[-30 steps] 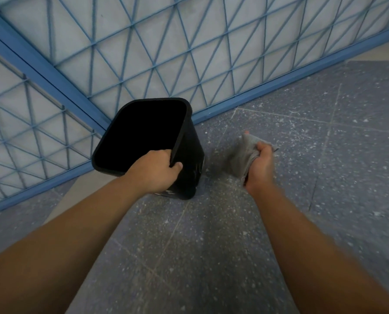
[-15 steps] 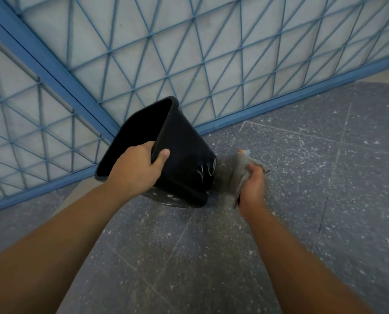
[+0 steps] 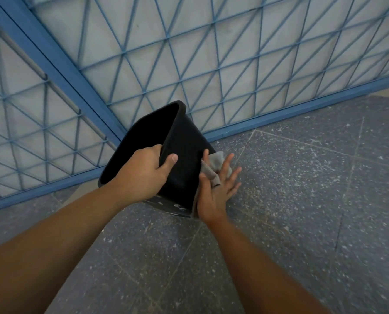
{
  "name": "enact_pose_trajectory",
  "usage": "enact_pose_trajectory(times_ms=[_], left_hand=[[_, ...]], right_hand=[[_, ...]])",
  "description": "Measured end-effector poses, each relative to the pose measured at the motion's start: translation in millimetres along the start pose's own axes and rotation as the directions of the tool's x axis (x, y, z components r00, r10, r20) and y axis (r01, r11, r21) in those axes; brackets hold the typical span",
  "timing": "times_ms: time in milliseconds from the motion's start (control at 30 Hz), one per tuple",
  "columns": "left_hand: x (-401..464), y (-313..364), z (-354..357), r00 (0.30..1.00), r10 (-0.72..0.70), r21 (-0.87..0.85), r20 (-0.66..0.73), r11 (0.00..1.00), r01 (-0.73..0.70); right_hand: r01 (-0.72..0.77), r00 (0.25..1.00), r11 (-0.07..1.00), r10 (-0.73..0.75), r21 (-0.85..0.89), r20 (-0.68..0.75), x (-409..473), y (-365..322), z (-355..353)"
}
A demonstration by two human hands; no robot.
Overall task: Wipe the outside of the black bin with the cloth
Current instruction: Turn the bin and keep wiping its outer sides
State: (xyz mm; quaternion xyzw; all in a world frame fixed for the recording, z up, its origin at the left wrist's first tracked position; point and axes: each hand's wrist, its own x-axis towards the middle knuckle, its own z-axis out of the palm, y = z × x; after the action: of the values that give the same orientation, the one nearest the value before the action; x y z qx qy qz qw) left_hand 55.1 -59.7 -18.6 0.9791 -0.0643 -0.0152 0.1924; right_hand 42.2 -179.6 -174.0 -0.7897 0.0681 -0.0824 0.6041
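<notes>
The black bin (image 3: 184,141) is tilted to the left, its open mouth facing up and left, its base near the floor. My left hand (image 3: 143,173) grips its near rim, fingers inside and thumb on the outer wall. My right hand (image 3: 216,189) lies flat with spread fingers against the bin's right outer side, pressing the grey cloth (image 3: 212,167) onto it. Part of the cloth is folded over my fingers; the rest is hidden under my palm. White marks show on the bin's lower edge.
A blue metal grille (image 3: 211,64) over a pale wall runs behind the bin, with a thick blue bar (image 3: 60,71) slanting at the left. The floor (image 3: 302,200) is dark grey speckled tile, open to the right and near me.
The bin has tipped further left under my left hand. My right hand moved from beside the bin onto its side and opened flat, pressing the cloth against the wall.
</notes>
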Motion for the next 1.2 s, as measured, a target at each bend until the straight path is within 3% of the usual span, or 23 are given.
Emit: enact_pose_trajectory(times_ms=[100,267,367,433,533,567,600,667,700,800,967,1067,1133,1200], left_hand=[[4.3,-1.7,0.9,1.0,-0.023,-0.058,0.007,0.998,0.023],[10.1,4.7,5.4,1.0,-0.015,-0.095,0.013,0.995,0.016],[12.5,12.3,8.0,0.999,-0.04,-0.072,0.032,0.997,0.042],[13.7,15.0,7.7,0.998,-0.056,-0.067,0.038,0.996,0.059],[14.4,16.4,6.9,0.996,-0.081,-0.072,0.043,0.994,0.084],[14.3,17.9,7.4,0.995,-0.085,-0.073,0.046,0.993,0.088],[14.1,20.0,8.2,0.995,-0.086,-0.072,0.048,0.993,0.09],[13.0,24.4,10.4,0.995,-0.087,-0.077,0.051,0.993,0.09],[12.7,26.3,11.7,0.995,-0.084,-0.08,0.052,0.993,0.088],[13.1,27.4,13.8,0.996,-0.071,-0.084,0.056,0.994,0.076],[11.6,29.3,20.1,0.996,-0.044,-0.08,0.079,0.996,0.05],[9.7,26.1,20.1,0.996,-0.026,-0.087,0.08,0.996,0.033],[7.1,21.7,16.5,0.997,-0.035,-0.12,0.063,0.992,0.042],[3.4,20.7,12.3,0.998,-0.051,-0.141,0.044,0.988,0.057]], right_hand=[[-0.015,0.999,0.994,0.019,0.109,-0.032,13.6,7.2,5.9],[-0.19,0.982,0.916,0.177,0.354,0.067,22.7,2.7,1.0],[-0.352,0.935,0.767,0.266,0.536,0.232,24.7,-13.7,-8.8],[-0.413,0.909,0.653,0.251,0.635,0.334,24.4,-22.1,-16.7],[-0.43,0.903,0.526,0.251,0.734,0.349,29.8,-23.2,-28.3],[-0.414,0.91,0.566,0.278,0.713,0.308,32.5,-22.8,-29.7],[-0.363,0.931,0.683,0.288,0.633,0.223,36.4,-22.0,-29.2],[-0.239,0.971,0.925,0.235,0.296,0.049,42.9,-18.5,-21.2],[-0.223,0.974,0.962,0.225,0.159,0.006,45.6,-13.3,-16.0],[-0.269,0.962,0.963,0.27,0.035,-0.031,54.5,-2.9,-6.9],[-0.354,0.935,0.886,0.332,0.299,0.123,70.7,19.5,-14.2],[-0.436,0.897,0.847,0.436,0.304,0.073,63.9,16.4,-13.1],[-0.392,0.916,0.88,0.4,0.269,0.025,47.1,9.0,-7.9],[-0.255,0.963,0.918,0.268,0.305,0.0,40.0,5.7,-5.1]])
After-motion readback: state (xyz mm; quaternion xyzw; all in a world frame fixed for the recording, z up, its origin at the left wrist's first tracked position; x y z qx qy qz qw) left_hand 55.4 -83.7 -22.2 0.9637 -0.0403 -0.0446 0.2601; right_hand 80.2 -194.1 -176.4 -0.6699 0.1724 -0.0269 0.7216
